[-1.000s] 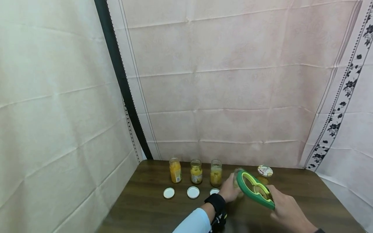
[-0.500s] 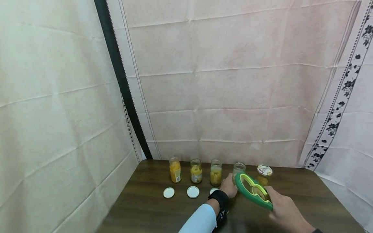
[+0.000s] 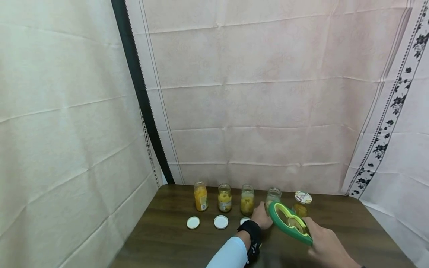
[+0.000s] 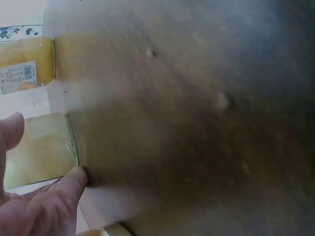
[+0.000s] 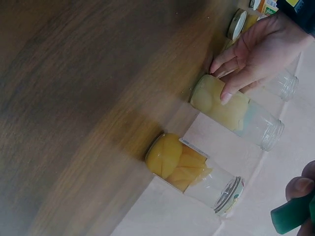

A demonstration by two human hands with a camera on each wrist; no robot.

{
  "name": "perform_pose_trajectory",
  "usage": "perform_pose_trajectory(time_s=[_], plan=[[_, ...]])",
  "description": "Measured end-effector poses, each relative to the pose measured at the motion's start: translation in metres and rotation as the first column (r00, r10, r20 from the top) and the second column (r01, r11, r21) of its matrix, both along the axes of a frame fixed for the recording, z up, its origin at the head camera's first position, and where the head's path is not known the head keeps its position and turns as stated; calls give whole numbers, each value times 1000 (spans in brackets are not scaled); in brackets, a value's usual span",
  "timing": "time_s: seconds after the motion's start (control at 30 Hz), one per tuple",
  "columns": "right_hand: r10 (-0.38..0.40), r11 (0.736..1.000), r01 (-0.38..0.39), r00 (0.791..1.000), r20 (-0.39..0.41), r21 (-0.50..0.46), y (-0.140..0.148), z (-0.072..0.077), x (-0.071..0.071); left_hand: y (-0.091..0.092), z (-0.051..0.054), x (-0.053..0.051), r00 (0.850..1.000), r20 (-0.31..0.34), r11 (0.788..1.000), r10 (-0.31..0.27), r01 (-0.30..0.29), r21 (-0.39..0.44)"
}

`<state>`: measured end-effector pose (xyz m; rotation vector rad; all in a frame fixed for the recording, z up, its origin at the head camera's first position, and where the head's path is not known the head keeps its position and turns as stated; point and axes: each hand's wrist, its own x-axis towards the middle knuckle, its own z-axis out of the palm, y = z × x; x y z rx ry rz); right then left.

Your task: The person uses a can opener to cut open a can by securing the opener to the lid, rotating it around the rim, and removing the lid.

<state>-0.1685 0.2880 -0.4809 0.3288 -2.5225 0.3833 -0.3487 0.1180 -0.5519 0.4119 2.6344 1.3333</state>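
Observation:
My left hand [image 3: 262,217] holds the lower part of an open glass jar [image 5: 226,108] of pale fruit pieces, thumb on its front and fingers at its base. That jar stands upright on the table with a bare threaded mouth. In my right hand [image 3: 325,240] is a green jar opener [image 3: 291,230] with a light-green toothed inside, held in the air in front of the jar and apart from it. To the right stands a lidded jar [image 5: 174,162] of yellow-orange fruit pieces, its printed lid [image 3: 303,197] on.
Three open jars stand in a row at the back left: an orange one [image 3: 200,197], a yellow one [image 3: 224,199] and a pale-yellow one [image 3: 247,203]. White lids [image 3: 193,222] lie in front of them, one partly behind my left wrist. Cloth [image 3: 268,111] hangs behind the table.
The jar in my left hand was tilted behind the opener; now it stands upright on the table. My left hand has lowered to its base. The right hand keeps the opener almost in place.

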Motion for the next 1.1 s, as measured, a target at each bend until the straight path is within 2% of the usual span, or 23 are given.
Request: perform_pose_trajectory(time_s=[0.13, 0.27, 0.4, 0.47, 0.57, 0.7, 0.77, 0.83, 1.0, 1.1], plan=[[3, 1000, -3, 1000, 28, -14, -1, -2, -2, -5, -1, 1, 1000, 31, 1000, -3, 4, -18], [-17, 999, 20, 997, 81, -30, -1, -2, -3, -12, 5, 10, 1000, 13, 998, -28, 29, -55], [-34, 998, 40, 991, 127, -44, -1, 0, -3, -20, 10, 26, 997, 30, 994, -70, 72, -82], [-33, 998, 40, 989, 144, -44, 0, 0, -4, -27, 14, 37, 993, 39, 989, -114, 117, -91], [-32, 998, 39, 989, 145, -42, 0, 1, -4, -43, 26, 58, 975, 45, 973, -218, 221, -68], [-24, 999, 26, 996, 91, -22, -1, 1, -4, -70, 44, 90, 950, 56, 951, -308, 307, 24], [-6, 1000, 6, 999, 51, -12, -2, 1, -4, -85, 51, 104, 943, 43, 943, -330, 326, 70], [17, 1000, -17, 1000, 21, -5, -4, 1, -3, -100, 55, 116, 935, 47, 927, -352, 341, 157], [52, 999, -52, 999, 8, 6, -6, 1, 1, -127, 63, 136, 915, 114, 881, -387, 330, 340], [71, 997, -71, 997, -17, 16, -7, 0, 1, -134, 70, 143, 915, 107, 869, -389, 325, 373]])
